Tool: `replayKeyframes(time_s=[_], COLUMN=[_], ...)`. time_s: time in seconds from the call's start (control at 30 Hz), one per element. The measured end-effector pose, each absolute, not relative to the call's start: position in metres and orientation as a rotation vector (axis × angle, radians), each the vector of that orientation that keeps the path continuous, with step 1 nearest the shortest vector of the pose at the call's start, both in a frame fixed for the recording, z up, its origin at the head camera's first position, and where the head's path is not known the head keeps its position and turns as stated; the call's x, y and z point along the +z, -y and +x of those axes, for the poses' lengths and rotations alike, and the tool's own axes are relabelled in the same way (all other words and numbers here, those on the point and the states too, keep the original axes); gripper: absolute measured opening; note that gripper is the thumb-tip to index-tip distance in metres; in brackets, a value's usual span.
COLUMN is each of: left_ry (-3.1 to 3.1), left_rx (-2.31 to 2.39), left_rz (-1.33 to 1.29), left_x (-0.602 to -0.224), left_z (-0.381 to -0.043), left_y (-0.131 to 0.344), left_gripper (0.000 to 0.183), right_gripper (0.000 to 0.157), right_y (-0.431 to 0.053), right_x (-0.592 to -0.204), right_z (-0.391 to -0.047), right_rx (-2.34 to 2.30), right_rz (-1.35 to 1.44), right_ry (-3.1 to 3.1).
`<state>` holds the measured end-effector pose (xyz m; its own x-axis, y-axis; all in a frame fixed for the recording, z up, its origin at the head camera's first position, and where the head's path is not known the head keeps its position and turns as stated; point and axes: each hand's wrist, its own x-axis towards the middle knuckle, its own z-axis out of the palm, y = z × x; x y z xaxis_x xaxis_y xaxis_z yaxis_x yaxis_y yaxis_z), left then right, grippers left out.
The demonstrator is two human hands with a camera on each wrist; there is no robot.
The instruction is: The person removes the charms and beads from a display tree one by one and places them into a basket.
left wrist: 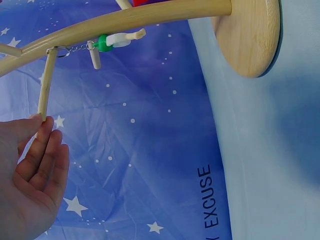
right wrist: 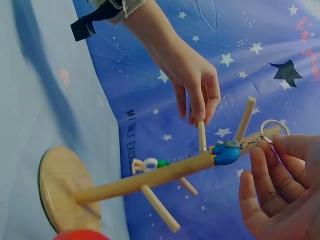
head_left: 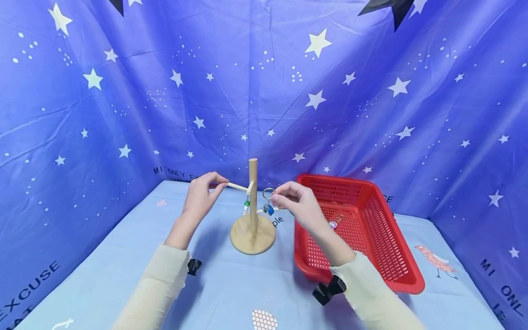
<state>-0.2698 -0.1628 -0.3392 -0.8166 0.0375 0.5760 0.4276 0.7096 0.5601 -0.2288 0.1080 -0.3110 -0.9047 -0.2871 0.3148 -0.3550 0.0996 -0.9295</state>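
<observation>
A wooden peg stand (head_left: 253,201) rises from a round base (head_left: 252,236) in the middle of the head view. My left hand (head_left: 202,195) pinches the tip of one of its pegs (left wrist: 47,85) between thumb and forefinger. Near the post, that peg carries a keychain with a green and white figure (left wrist: 112,41), which hangs by its chain. Right of the post, my right hand (head_left: 298,201) pinches the metal ring of a second keychain. A blue and grey figure (right wrist: 226,152) dangles from the ring, overlapping the post in the right wrist view.
To the right stands a red plastic basket (head_left: 367,233) with a small keychain (head_left: 333,224) lying in it. Other pegs (right wrist: 160,207) stick out from the post at different heights. A blue star-patterned cloth (head_left: 231,91) hangs behind the light blue table covering (head_left: 231,293).
</observation>
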Motion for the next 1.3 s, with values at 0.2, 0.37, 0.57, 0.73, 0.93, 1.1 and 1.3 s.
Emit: replayKeyframes(time_s=[0.2,0.37,0.57,0.73,0.93,1.1,1.3], left_ry=[2.369,2.36,2.368,2.37,2.365,2.367,2.36], left_rx=[-0.967,-0.968,-0.969,-0.97,-0.976,-0.984,-0.989], left_rz=[-0.356,-0.367,-0.355,-0.355,-0.355,-0.351,-0.347], left_x=[-0.339,-0.34,-0.341,-0.341,-0.341,-0.341,-0.342], left_z=[-0.27,-0.27,-0.271,-0.272,-0.271,-0.271,-0.272], left_y=[0.163,0.163,0.164,0.164,0.164,0.164,0.164], left_gripper=[0.007,0.007,0.007,0.007,0.007,0.007,0.007], right_gripper=[0.019,0.021,0.021,0.024,0.028,0.03,0.03], right_y=[-0.119,-0.127,-0.141,-0.154,-0.167,-0.178,-0.191], right_x=[-0.314,-0.316,-0.318,-0.322,-0.327,-0.333,-0.34], right_z=[-0.232,-0.237,-0.246,-0.254,-0.262,-0.268,-0.274], right_rx=[1.922,1.893,1.883,1.889,1.901,1.899,1.902], right_rz=[0.6,0.545,0.487,0.436,0.377,0.33,0.269], right_ry=[2.324,2.327,2.307,2.3,2.3,2.311,2.32])
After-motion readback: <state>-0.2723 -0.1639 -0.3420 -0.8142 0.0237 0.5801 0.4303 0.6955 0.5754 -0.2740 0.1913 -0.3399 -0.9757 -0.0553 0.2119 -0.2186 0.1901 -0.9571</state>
